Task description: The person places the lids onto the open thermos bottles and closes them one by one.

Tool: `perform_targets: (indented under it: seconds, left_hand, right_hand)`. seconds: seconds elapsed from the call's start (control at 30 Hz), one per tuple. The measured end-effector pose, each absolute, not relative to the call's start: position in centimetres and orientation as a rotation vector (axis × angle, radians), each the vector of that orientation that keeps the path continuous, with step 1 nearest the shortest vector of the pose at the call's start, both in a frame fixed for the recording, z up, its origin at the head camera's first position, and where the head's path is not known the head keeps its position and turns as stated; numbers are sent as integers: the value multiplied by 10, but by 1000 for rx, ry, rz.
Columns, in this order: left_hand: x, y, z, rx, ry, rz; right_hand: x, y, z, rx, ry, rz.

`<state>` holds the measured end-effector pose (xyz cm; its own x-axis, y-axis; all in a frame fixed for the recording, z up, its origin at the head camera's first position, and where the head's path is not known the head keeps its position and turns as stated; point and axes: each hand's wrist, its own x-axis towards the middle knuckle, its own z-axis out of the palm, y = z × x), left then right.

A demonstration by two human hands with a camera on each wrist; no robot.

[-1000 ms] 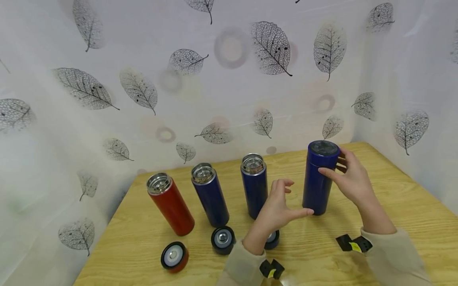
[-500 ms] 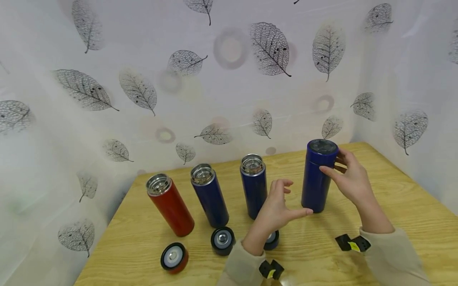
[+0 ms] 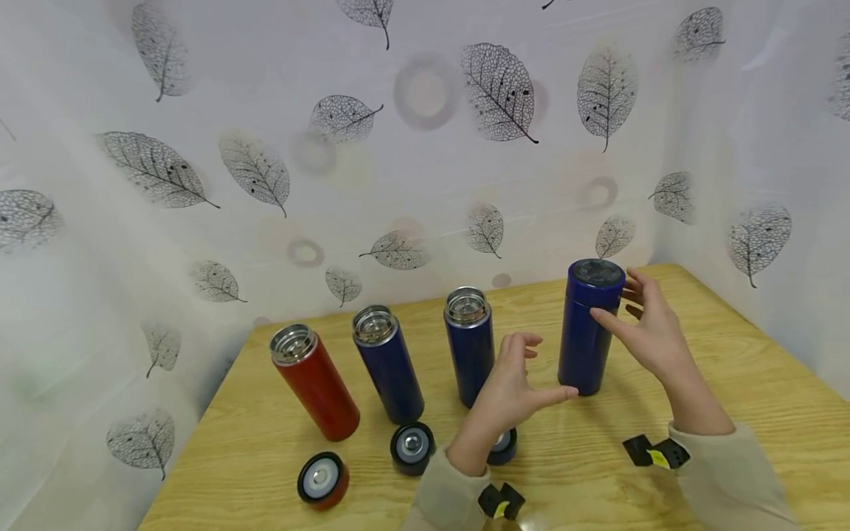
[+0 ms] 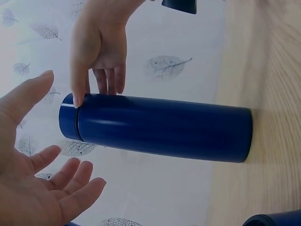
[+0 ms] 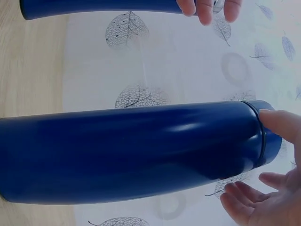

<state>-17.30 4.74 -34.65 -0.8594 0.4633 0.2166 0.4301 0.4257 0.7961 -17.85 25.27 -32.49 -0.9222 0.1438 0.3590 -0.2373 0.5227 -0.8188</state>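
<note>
A lidded dark-blue thermos (image 3: pixel 585 335) stands upright on the wooden table at the right. My right hand (image 3: pixel 654 332) is at its top, thumb at the seam under the lid. In the right wrist view the other fingers (image 5: pixel 244 200) are loosely bent and apart from the thermos. My left hand (image 3: pixel 508 391) hangs with thumb and fingers spread, holding nothing, left of the lidded thermos. It partly hides a lidless blue thermos (image 3: pixel 469 346) and an upturned cap (image 3: pixel 502 446). In the left wrist view its palm (image 4: pixel 28 197) faces the lid.
Farther left stand another lidless blue thermos (image 3: pixel 389 369) and a lidless red thermos (image 3: pixel 319 387). In front of them lie an upturned blue cap (image 3: pixel 412 446) and a red cap (image 3: pixel 322 479). A leaf-patterned curtain (image 3: pixel 425 184) closes off the table's back and sides.
The lidded thermos has shifted slightly away and to the left. My right fingers have loosened and come off its far side. The left hand keeps its spread pose.
</note>
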Motion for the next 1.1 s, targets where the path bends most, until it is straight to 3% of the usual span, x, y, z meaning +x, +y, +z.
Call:
perform_targets:
  seconds: [0.7,1.1]
  left_hand:
    - [-173,21,-343,1054,2748,1578]
    - [-175,-16,-343,860,2718,1557]
  right_hand:
    - [-152,236,-306,120,-2115,1204]
    - [-148,210,-307,344,-2203,1119]
